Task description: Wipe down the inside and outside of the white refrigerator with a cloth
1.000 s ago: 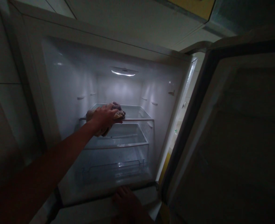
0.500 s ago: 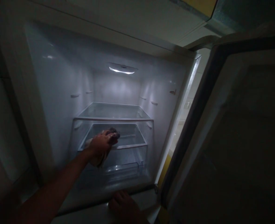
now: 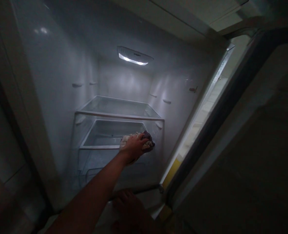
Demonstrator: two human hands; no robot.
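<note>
My left hand (image 3: 133,148) reaches into an open refrigerator, closed around a crumpled cloth (image 3: 148,143) of pale and dark patches. It presses the cloth at the right part of the lower glass shelf's front edge (image 3: 100,147). The hand and cloth cover that end of the shelf. Above them sits the upper glass shelf (image 3: 119,107) with a pale rim. Low in the picture, my right hand (image 3: 128,203) rests in shadow at the refrigerator's bottom front edge. Its fingers lie over the edge and hold no object that I can see.
The refrigerator door (image 3: 241,139) stands swung open on the right, with a dark gasket along its edge. A lit lamp (image 3: 134,58) is on the ceiling inside. Below the shelves is a clear drawer (image 3: 92,170). Small shelf supports jut from both side walls.
My left hand has moved the cloth rightward along the lower shelf's front edge. The view has tilted and come closer to the refrigerator. My right hand stays at the bottom edge.
</note>
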